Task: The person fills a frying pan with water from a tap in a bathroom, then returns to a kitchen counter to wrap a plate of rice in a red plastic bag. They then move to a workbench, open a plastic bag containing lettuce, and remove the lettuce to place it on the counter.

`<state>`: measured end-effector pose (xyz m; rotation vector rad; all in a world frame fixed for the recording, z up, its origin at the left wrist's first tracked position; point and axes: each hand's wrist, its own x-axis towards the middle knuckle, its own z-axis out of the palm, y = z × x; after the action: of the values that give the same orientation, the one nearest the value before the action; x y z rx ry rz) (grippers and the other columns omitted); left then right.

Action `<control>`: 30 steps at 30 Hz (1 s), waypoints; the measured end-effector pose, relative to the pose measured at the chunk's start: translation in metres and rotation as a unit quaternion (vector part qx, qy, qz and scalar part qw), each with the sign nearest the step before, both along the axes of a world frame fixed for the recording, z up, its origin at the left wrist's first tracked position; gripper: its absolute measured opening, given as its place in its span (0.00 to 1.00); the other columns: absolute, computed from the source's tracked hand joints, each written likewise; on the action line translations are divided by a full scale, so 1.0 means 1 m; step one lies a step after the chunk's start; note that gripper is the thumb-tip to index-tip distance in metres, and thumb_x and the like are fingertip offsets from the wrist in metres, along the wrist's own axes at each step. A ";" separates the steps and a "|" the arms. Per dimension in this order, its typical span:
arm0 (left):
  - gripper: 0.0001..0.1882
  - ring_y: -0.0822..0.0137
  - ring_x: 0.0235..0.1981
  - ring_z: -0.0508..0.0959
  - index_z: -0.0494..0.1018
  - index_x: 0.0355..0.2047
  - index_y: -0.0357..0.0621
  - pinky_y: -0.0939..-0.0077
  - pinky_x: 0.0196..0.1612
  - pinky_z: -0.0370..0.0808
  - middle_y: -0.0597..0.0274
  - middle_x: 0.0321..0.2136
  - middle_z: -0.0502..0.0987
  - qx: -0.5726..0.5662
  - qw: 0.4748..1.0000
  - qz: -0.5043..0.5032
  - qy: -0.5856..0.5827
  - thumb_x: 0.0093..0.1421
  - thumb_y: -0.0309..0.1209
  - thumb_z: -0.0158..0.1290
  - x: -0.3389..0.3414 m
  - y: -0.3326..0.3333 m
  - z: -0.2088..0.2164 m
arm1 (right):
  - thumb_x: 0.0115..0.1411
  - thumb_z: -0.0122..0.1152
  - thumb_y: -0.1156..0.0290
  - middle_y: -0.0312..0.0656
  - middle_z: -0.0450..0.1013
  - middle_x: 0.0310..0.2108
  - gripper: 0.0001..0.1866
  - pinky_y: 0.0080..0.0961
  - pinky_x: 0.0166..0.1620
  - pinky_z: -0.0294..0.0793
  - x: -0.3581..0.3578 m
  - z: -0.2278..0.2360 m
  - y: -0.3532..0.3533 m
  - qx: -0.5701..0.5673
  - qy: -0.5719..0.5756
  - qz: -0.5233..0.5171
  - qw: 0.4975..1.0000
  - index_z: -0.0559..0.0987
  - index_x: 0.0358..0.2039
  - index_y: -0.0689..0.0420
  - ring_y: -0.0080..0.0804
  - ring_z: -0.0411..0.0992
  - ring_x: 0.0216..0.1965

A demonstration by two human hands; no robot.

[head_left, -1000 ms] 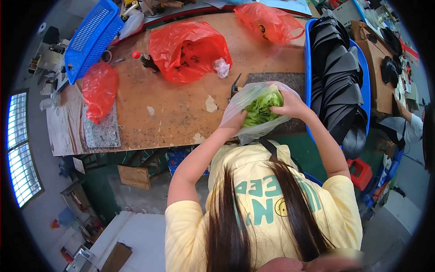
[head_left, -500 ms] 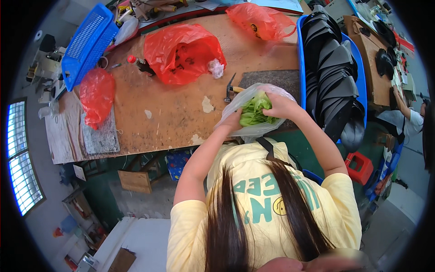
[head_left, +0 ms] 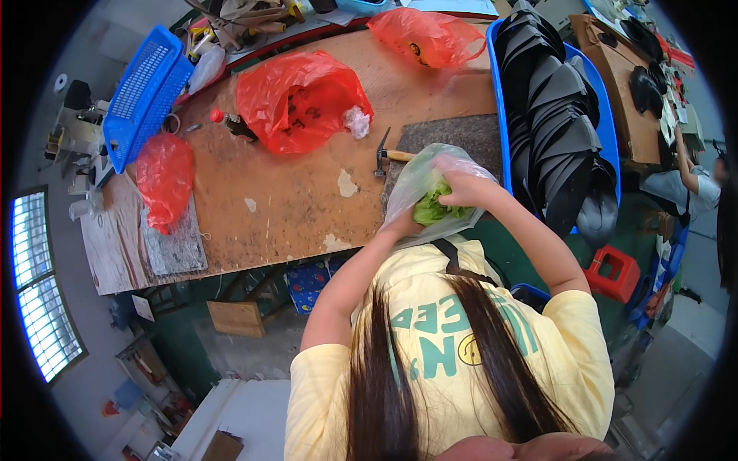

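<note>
A clear plastic bag (head_left: pixel 411 178) with green leafy lettuce (head_left: pixel 430 206) inside is held close to my body at the front edge of the workbench. My right hand (head_left: pixel 467 188) grips the bag's upper right side, its thumb beside the leaves and its other fingers partly behind the film. Low on the left side, my left hand (head_left: pixel 403 223) is closed on the bag, its fingertips hidden by plastic and leaves. Just beyond the bag lies a hammer (head_left: pixel 382 154) with a wooden handle, beside a dark grey mat (head_left: pixel 453 134).
Red plastic bags (head_left: pixel 265 92) and a red-capped bottle (head_left: pixel 234 125) occupy the wooden bench (head_left: pixel 292 207). At right, a blue crate (head_left: pixel 498 100) holds stacked dark curved pieces (head_left: pixel 565 107). A blue basket (head_left: pixel 146 92) stands far left. Beyond the crate, another person (head_left: pixel 684 184) works. A red stool (head_left: pixel 613 273) stands below.
The bag's far side has risen and its opening has narrowed, covering more of the lettuce. My right hand has shifted slightly left, and my left hand slightly right and nearer me.
</note>
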<state>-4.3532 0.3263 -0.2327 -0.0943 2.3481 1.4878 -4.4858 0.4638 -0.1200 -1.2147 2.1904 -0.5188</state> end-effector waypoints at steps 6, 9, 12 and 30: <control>0.37 0.55 0.51 0.67 0.62 0.54 0.43 0.69 0.54 0.63 0.51 0.49 0.69 0.013 0.992 0.015 0.122 0.41 0.32 0.62 -0.014 -0.007 0.006 | 0.39 0.63 0.65 0.53 0.67 0.42 0.33 0.38 0.48 0.66 0.000 0.009 0.010 0.043 0.070 -0.011 0.997 0.65 0.49 0.58 0.48 0.66 0.46; 0.33 0.56 0.50 0.67 0.65 0.51 0.43 0.69 0.54 0.63 0.52 0.47 0.69 -0.040 0.995 0.069 0.056 0.42 0.32 0.62 -0.023 -0.017 0.010 | 0.39 0.64 0.65 0.51 0.67 0.41 0.34 0.37 0.47 0.67 -0.002 0.011 0.015 0.040 0.109 0.035 0.993 0.65 0.49 0.58 0.47 0.67 0.44; 0.30 0.54 0.50 0.68 0.66 0.49 0.44 0.66 0.53 0.64 0.51 0.47 0.69 -0.154 0.981 0.012 0.119 0.44 0.30 0.60 -0.040 -0.016 0.049 | 0.38 0.65 0.65 0.50 0.67 0.42 0.35 0.36 0.46 0.68 0.000 0.009 0.022 0.038 0.179 0.078 0.980 0.65 0.49 0.56 0.45 0.67 0.45; 0.28 0.49 0.51 0.65 0.62 0.50 0.41 0.64 0.52 0.64 0.46 0.47 0.67 -0.055 0.988 0.065 0.127 0.45 0.19 0.46 -0.043 -0.037 0.043 | 0.42 0.66 0.57 0.51 0.66 0.45 0.34 0.37 0.45 0.67 0.037 -0.059 0.009 -0.040 0.081 -0.082 0.992 0.66 0.48 0.57 0.49 0.67 0.44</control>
<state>-4.3961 0.2894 -0.1894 -0.0917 2.6744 1.5064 -4.4488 0.4724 -0.1791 -1.1592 2.4435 -0.5990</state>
